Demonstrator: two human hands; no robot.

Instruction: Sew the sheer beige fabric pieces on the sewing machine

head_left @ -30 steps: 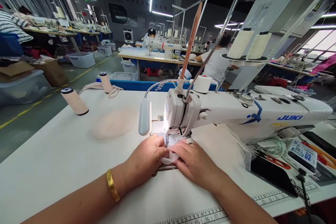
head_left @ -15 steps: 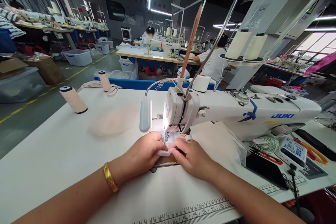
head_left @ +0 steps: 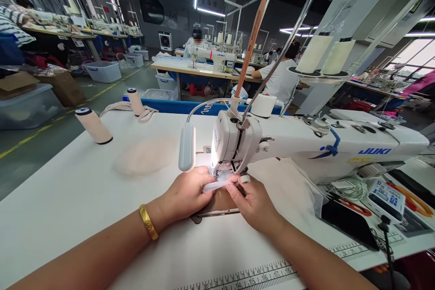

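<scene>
Blue "JUKI" on the sewing machine (head_left: 340, 145) arm at right, numbers 15, 16 on the table-edge ruler (head_left: 251, 276) at bottom

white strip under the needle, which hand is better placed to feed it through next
Probably the left. The left hand pinches the white strip right beside the presser foot, in front of the sewing machine head. The right hand holds the trailing end.

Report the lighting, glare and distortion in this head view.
Head view: the machine lamp throws bright glare at the needle, washing out the white strip pinched between left hand and right hand; wide-angle bending curves the table edge; background stays sharp.
</scene>
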